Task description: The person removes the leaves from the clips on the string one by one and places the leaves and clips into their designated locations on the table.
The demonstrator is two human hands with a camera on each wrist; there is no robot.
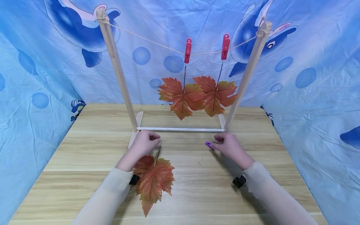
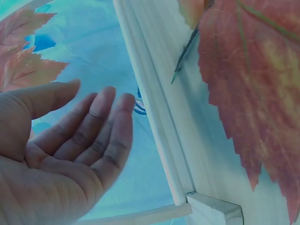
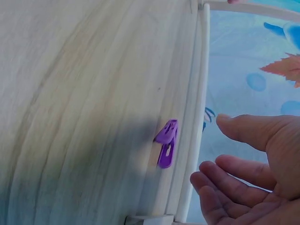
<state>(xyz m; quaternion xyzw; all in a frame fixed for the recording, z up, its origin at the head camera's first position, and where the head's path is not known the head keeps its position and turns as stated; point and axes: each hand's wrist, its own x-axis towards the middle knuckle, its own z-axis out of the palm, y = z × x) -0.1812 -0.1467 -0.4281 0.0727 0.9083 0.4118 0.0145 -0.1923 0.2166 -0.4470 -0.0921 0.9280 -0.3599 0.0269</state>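
My left hand [image 1: 144,142] hovers beside the stem of an orange-red artificial maple leaf [image 1: 154,179] on the table. In the left wrist view its fingers [image 2: 119,136] curve loosely, with nothing between them and the leaf stem [image 2: 183,56] apart from them. Close to my right hand [image 1: 229,147] lies a purple clothespin [image 1: 209,146]. The right wrist view shows that clothespin [image 3: 167,144] on the wood, separate from the relaxed fingers and thumb [image 3: 251,131]. Two more maple leaves [image 1: 180,97] hang by their stems from red clothespins [image 1: 187,51] on a string.
A wooden frame has a left post [image 1: 116,65], a right post [image 1: 248,75] and a white crossbar [image 1: 180,129] low between them. The string [image 1: 146,39] sags between the post tops. Behind the wooden table [image 1: 197,193] hangs a blue dolphin-print cloth [image 1: 157,18].
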